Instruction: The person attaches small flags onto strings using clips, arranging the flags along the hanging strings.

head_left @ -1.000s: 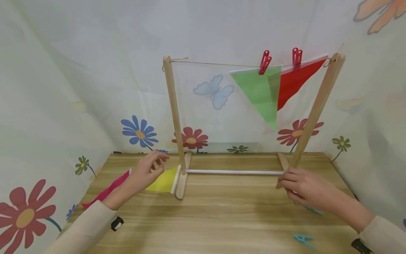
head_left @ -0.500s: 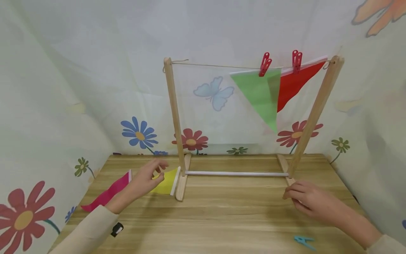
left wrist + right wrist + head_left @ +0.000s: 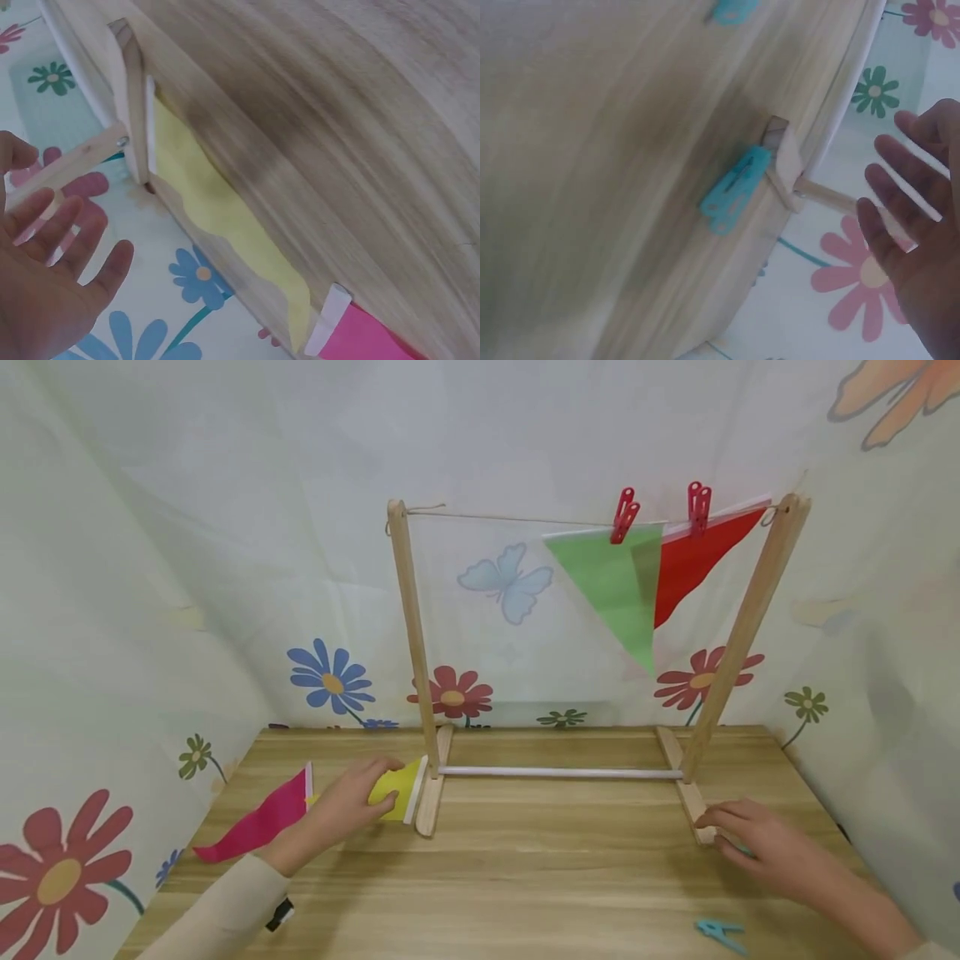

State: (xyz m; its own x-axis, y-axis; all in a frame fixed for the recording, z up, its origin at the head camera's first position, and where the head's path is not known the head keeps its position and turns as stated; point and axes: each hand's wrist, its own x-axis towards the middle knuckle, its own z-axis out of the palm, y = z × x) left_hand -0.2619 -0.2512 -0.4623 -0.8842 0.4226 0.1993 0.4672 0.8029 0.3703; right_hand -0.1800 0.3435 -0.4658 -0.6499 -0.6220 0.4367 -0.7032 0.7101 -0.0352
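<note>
Head view. My left hand [image 3: 352, 797] is down at 9 o'clock on the surface [image 3: 525, 877], fingers laid loosely over the yellow flag [image 3: 397, 787], which lies flat just beside the frame's left foot [image 3: 433, 789]. Whether the fingers pinch it yet I cannot tell here. A pink flag [image 3: 258, 818] lies just left of it, partly under my wrist. My right hand [image 3: 750, 843] sits at 4 o'clock by the right foot [image 3: 686, 789], fingers relaxed, holding nothing that I can see. A teal peg [image 3: 718, 932] lies near, at 5 o'clock. Up on the string [image 3: 510, 516], the green flag [image 3: 611, 581] and red flag [image 3: 693, 556] hang under red pegs [image 3: 622, 514]; the left half of the string is bare.

Left wrist view. The hand [image 3: 45, 277] shows spread and flat, fingers straight, gripping nothing. The yellow flag [image 3: 225, 217] runs along the surface edge, white hem [image 3: 150, 124] against the foot.

Right wrist view. The hand [image 3: 919, 225] is open, palm out. A second teal peg [image 3: 735, 191] lies touching the foot's end [image 3: 784, 169].

Judgement: to lift the flag cleanly, pinch at the white hem, not mid-sheet, and slide it clear of the foot first.
</note>
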